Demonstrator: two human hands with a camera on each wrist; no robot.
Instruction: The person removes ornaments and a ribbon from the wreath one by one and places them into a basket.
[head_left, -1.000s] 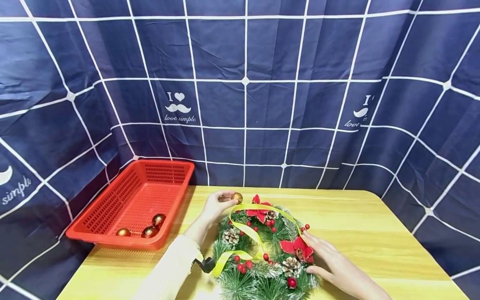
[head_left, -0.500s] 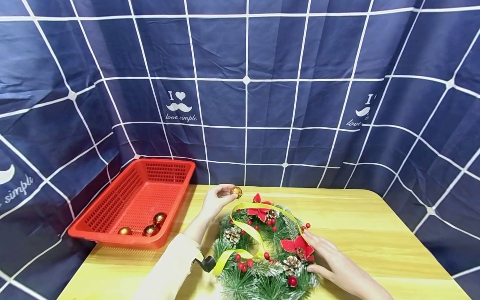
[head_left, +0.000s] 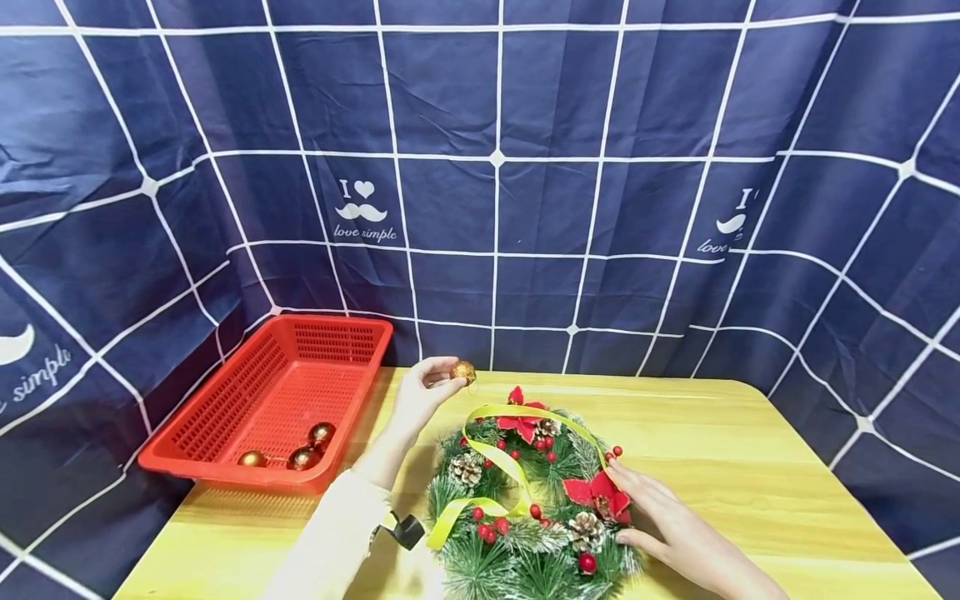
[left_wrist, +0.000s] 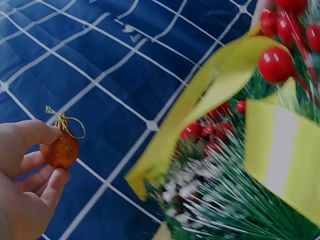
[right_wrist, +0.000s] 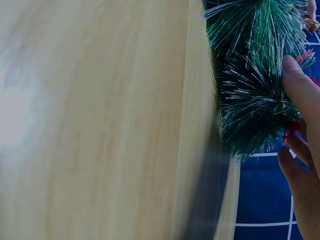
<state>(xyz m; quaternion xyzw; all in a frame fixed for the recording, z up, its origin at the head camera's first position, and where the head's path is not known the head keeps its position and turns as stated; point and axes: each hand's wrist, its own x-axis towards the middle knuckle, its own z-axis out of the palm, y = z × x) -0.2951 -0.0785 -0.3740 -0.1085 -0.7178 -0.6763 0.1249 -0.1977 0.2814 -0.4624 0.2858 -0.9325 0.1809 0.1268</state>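
Observation:
My left hand (head_left: 422,397) pinches a small copper-gold glitter bauble (head_left: 462,372) beyond the wreath's far left side. In the left wrist view, the bauble (left_wrist: 61,150) sits between thumb and fingers, its gold thread loop sticking out at the top. A green Christmas wreath (head_left: 480,570) with red poinsettias, red berries and frosted pinecones lies on the table. Over it loops a yellow ribbon (head_left: 501,461). My right hand (head_left: 666,523) rests on the wreath's right edge, fingers fairly straight beside a poinsettia (head_left: 600,497), thumb apart near a pinecone (head_left: 587,531).
A red plastic basket (head_left: 341,379) stands at the left of the wooden table (head_left: 738,450), with several shiny bronze baubles (head_left: 303,457) inside near its front. A dark blue curtain (head_left: 551,200) with white grid lines surrounds the table's back and sides.
My left hand has lifted the bauble up and away from the wreath, slightly left and toward the back. My right hand stays at the wreath's edge.

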